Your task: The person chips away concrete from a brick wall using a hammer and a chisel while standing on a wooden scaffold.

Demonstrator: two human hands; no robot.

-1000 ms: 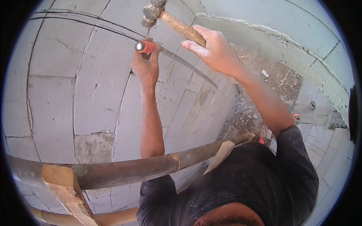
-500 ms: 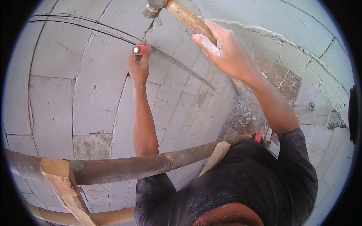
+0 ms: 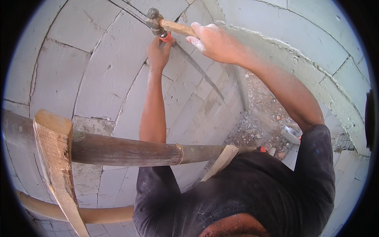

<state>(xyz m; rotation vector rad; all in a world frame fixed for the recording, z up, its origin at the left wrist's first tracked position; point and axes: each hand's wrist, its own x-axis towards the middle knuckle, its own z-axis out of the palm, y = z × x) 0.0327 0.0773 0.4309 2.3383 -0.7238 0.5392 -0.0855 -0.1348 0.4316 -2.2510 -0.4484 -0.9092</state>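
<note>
here, left hand [image 3: 158,54] with grip around red-handled tool [image 3: 167,38], right hand [image 3: 214,42] gripping hammer [image 3: 169,25], tool's far end hidden

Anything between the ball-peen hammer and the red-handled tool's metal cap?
Nothing visible: the ball-peen hammer, in the right hand, has its head right at the metal cap of the red-handled tool in the left hand; whether they touch is unclear.

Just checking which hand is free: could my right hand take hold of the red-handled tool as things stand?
Probably not as is: your right hand is closed around the hammer, and your left hand grips the red-handled tool. It does look close by, though.
</note>
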